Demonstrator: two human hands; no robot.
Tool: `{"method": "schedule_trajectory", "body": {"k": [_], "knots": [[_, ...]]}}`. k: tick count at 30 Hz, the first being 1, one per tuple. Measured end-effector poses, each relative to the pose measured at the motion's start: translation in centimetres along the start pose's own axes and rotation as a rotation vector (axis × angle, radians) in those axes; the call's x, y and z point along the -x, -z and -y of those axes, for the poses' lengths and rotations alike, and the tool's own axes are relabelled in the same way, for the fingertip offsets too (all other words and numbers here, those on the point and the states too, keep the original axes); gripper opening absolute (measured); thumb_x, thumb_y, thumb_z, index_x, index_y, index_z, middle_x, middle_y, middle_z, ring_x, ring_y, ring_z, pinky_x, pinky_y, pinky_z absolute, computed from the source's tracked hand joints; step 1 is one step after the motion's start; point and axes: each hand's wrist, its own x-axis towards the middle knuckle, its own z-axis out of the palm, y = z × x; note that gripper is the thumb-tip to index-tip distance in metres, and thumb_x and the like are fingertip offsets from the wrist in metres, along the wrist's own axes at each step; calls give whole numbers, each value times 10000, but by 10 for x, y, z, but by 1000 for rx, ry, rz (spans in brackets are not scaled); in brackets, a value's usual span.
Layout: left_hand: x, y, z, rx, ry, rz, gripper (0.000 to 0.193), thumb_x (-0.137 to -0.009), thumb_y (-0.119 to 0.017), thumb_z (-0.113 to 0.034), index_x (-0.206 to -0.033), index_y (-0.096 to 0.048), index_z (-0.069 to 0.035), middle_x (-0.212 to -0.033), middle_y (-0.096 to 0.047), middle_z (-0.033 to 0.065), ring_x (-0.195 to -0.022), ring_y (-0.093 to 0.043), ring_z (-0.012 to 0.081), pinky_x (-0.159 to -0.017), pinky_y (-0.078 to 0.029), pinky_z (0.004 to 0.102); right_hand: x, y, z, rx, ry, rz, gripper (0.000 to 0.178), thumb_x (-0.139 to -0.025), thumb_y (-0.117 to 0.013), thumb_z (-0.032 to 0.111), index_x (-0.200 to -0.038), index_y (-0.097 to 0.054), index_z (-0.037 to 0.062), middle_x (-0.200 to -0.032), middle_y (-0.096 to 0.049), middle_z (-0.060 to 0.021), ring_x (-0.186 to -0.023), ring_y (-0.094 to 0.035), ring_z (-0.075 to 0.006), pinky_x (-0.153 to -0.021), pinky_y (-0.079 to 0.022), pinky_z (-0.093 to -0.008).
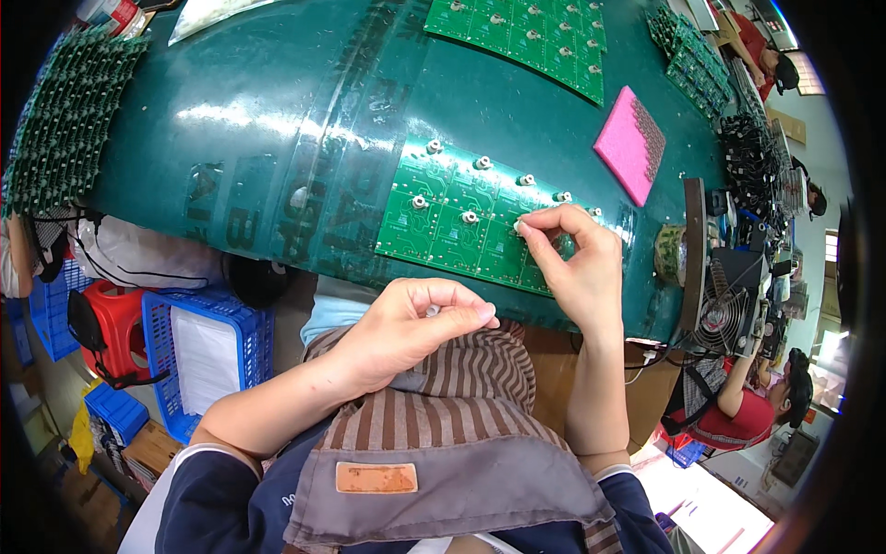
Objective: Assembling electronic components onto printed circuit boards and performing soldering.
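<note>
this is an electronics assembly workshop, to judge by the work laid out. a bench [277,83] with a green covering carries a panel of circuit boards [452,247] with small metal fittings standing on it; a second panel [517,30] lies farther up. a dense stack of boards [69,120] sits at the left edge, more populated boards [688,60] at the upper right, and a pink foam block [620,152] bears rows of tiny parts. beyond the bench's right end are a wire-guarded fan [720,314] and a co-worker in a red top [743,420]. on the left, a blue plastic crate [164,355] and a red plastic stool [125,328] stand on the floor.
</note>
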Motion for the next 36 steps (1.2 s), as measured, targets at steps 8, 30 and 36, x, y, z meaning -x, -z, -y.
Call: {"method": "schedule_trajectory", "body": {"k": [8, 30, 36], "knots": [[1, 0, -2, -29, -11, 22, 215, -912, -610, -213, -899, -658, -4, -598, -426, -101, -520, -276, -8, -471, -193, 187, 1, -1, 8, 34, 18, -7, 71, -766, -692, 31, -818, -657, 0, -737, -647, -97, -654, -626, -172, -622, -500, -279], [-30, 3, 5, -1473, -986, -179, 313, -676, -766, -197, -975, -693, -143, -567, -499, 8, -495, -493, 157, -449, -417, 301, 5, -3, 0, 100, 276, -5, 136, -716, -694, -10, -827, -618, 8, -821, -631, -116, -789, -605, -285, -699, -498, -354], [-58, 9, -2, -1712, -1118, -47, 325, -688, -756, -236, -996, -695, -150, -551, -463, -16, -489, -484, 148, -415, -394, 301, -23, 54, 1, 219, 294, 59, 173, -733, -727, 94, -864, -636, 24, -838, -644, -143, -828, -626, -307, -738, -505, -374]]}}
